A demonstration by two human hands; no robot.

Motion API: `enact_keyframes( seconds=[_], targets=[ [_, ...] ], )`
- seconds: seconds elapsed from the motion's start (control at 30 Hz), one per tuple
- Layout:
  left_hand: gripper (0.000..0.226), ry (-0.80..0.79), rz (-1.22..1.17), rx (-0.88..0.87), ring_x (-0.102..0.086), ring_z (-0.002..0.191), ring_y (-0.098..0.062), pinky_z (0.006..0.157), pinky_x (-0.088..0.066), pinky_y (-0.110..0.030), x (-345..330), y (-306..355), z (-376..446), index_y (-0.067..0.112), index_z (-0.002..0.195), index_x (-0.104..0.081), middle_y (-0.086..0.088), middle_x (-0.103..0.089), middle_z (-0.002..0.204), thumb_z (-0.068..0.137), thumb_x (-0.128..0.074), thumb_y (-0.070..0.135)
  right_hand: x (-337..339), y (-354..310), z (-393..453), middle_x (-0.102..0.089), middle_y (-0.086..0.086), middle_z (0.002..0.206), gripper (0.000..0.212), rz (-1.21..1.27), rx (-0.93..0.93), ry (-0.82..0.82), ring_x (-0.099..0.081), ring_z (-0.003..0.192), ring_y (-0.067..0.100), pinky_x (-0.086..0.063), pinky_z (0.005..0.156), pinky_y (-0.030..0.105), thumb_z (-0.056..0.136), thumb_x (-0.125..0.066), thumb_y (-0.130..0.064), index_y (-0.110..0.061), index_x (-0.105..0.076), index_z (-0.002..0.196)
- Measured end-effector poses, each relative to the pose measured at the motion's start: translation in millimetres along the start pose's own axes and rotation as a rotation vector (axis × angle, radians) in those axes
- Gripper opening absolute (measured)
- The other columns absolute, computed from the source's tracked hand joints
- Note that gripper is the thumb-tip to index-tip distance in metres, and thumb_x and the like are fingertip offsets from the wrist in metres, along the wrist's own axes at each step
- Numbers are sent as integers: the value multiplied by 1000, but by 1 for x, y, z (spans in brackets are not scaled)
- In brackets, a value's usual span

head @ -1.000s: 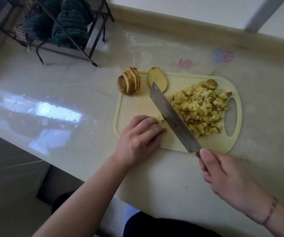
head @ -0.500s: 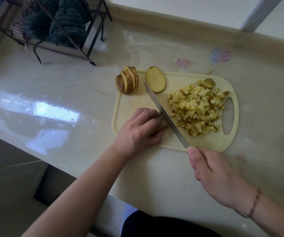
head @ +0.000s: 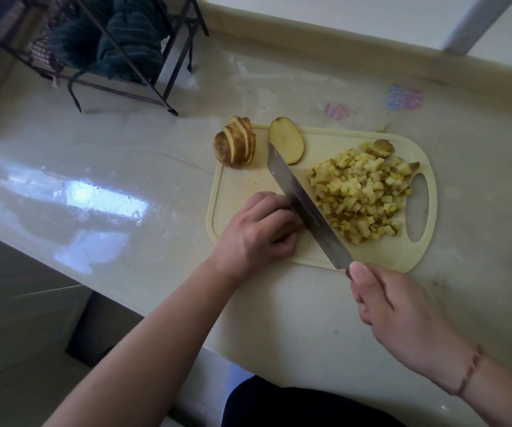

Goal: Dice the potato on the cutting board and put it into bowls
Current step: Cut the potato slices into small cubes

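Left hand (head: 256, 231) curled over a potato piece (head: 291, 230) on the cutting board (head: 242, 180); right hand (head: 402, 315) gripping the knife (head: 305, 204). Best to keep fingertips tucked behind the blade, cut straight down in even steps, push dice toward the pile (head: 362, 192). No bowls in view.

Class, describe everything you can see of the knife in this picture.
The broad, rectangular, grey metal cleaver-style knife lies diagonally over the cream plastic cutting board, tip toward the far side. Its handle is hidden inside the right hand, which grips it. The blade sits between the left hand and the pile of yellow diced potato.
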State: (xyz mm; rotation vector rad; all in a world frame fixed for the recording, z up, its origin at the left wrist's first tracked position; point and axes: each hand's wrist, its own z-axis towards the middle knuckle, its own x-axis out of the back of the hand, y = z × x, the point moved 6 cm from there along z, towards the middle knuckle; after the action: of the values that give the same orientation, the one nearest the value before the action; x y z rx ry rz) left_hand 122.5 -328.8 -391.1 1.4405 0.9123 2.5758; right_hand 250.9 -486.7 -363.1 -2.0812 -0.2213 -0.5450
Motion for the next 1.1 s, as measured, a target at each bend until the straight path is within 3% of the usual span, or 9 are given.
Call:
enact_keyframes(
  seconds=[0.2, 0.43, 0.67, 0.9, 1.1],
  targets=[
    [14, 27, 11, 56, -63, 97, -31, 88, -53, -32, -3, -1, -1, -2, 89, -73, -16, -69, 100, 79, -79, 4, 2, 7, -15, -44, -6, 48, 57, 25, -41, 48, -38, 43, 9, -29, 44, 18, 83, -24, -75, -25, -49, 72],
    [14, 21, 1, 85, -62, 96, -28, 92, -47, -23, -3, -2, -1, -1, 89, -73, -16, -67, 100, 81, -79, 8, 10, 29, -16, -29, 6, 57, 65, 371, -277, -105, -22, 41, 13, -22, 40, 15, 74, -41, -77, -12, -43, 67],
    [17, 16, -7, 67, -62, 93, -31, 84, -51, -31, -13, 0, 12, -2, 91, -73, -18, -67, 100, 78, -81, 5, 4, 14, -12, -41, -4, 48, 62, 115, -102, -31, -35, 41, 6, -28, 43, 18, 80, -29, -80, -21, -47, 72],
    [20, 19, 25, 78, -63, 91, -33, 85, -50, -30, -12, -1, 10, -2, 93, -74, -19, -67, 102, 76, -80, 5, -6, 5, -15, -42, -6, 47, 61, 140, -97, -25, -36, 40, 6, -28, 41, 12, 80, -30, -74, -17, -46, 68],
    [16, 48, 54, 39, -60, 91, -32, 83, -51, -32, -9, 5, 10, -2, 91, -73, -19, -66, 100, 80, -80, 9, 2, 12, -12, -39, -4, 50, 57, 189, -140, -45, -33, 42, 5, -27, 40, 11, 81, -31, -76, -22, -49, 71]
  ],
)
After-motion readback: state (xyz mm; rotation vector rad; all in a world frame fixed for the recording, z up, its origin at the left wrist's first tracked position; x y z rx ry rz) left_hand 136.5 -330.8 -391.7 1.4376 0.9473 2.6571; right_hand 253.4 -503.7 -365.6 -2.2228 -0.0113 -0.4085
